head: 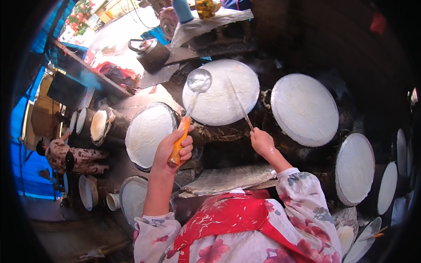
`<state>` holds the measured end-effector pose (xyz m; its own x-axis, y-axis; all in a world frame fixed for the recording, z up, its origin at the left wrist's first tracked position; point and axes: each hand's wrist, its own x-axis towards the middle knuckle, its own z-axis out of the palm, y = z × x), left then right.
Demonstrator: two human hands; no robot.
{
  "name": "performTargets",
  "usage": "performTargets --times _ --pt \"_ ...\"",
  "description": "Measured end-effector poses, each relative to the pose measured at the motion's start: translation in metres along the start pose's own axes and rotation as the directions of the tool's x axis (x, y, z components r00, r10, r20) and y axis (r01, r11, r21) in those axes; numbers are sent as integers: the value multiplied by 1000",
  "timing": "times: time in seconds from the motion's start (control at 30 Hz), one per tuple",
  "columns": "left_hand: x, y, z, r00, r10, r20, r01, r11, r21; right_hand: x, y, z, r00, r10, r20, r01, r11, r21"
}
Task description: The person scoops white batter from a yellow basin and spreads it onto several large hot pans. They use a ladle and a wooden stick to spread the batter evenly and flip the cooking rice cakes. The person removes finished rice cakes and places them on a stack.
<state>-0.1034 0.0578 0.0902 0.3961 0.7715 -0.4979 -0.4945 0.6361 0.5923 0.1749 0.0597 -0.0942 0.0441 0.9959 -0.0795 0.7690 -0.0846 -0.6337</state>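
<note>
My left hand [176, 148] grips the orange handle of a metal ladle [199, 81], whose batter-smeared bowl is above the left part of a round griddle [220, 92]. A white, batter-like layer covers that griddle. In my right hand [263, 143] is a long thin stick or blade [239, 100], slanting over the same white layer; whether its tip touches the layer, I cannot tell. White smears mark my right wrist. Left of my left hand lies another white-covered griddle [149, 134], and a third white-covered griddle [305, 110] lies beyond my right hand.
Several more white-topped rounds, including one griddle [355, 169], stand to the right. A dark kettle [151, 54] stands beyond the griddles, near a ledge with a blue bottle [182, 11]. At far left a person [74, 154] reaches toward other rounds. A flat board [227, 179] lies before my red apron.
</note>
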Motion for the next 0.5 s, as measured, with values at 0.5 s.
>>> performTargets --times 0.5 --pt "132 -93 49 997 64 -41 -29 825 564 2 84 -12 959 273 70 -266 791 550"
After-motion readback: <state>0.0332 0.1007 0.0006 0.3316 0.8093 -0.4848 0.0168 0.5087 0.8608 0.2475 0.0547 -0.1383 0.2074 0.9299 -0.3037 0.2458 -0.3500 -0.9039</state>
